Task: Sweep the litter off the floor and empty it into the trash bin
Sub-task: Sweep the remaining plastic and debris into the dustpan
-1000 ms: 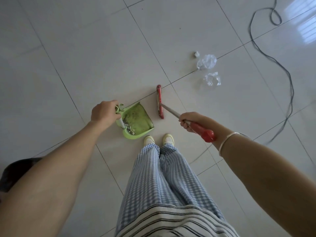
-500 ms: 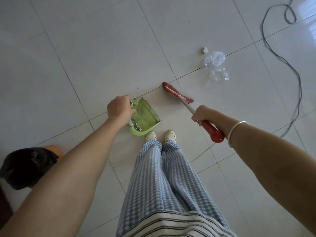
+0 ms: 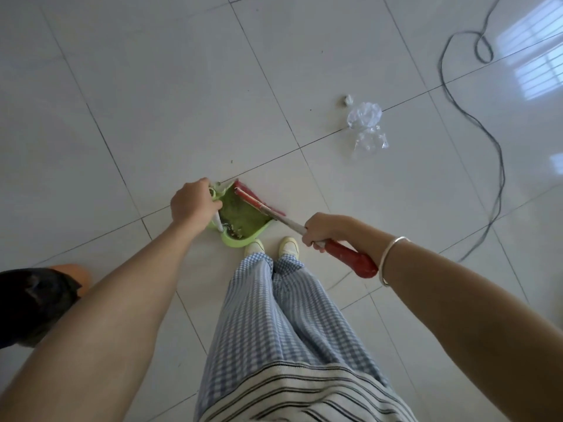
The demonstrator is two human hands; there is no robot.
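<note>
Both hands were closed on tools as I watched the feed. My left hand [image 3: 192, 205] curled round the pale handle of the green dustpan [image 3: 243, 217] just left of centre. My right hand [image 3: 323, 229] was wrapped round the broom [image 3: 274, 212] where its metal shaft met the red grip. The broom ran diagonally up and left from that hand, and its red head lay against the dustpan's open upper-right edge. The dustpan sat on the floor with its back towards the shoes [image 3: 254, 246]. A small heap of debris [image 3: 234, 232] was gathered at its lower end.

More litter lay well apart, in the upper right of the frame: a crumpled clear plastic wrap [image 3: 365, 115], a second clear piece [image 3: 370, 141] just below it, and a small paper ball [image 3: 346, 99] just above and left. A dark cable [image 3: 499, 166] looped down the right side of the tiles. What looked like the trash bin [image 3: 33, 300], dark-lined with an orange side, sat at the left edge behind my left forearm. A silver bracelet [image 3: 393, 257] ringed the right wrist.
</note>
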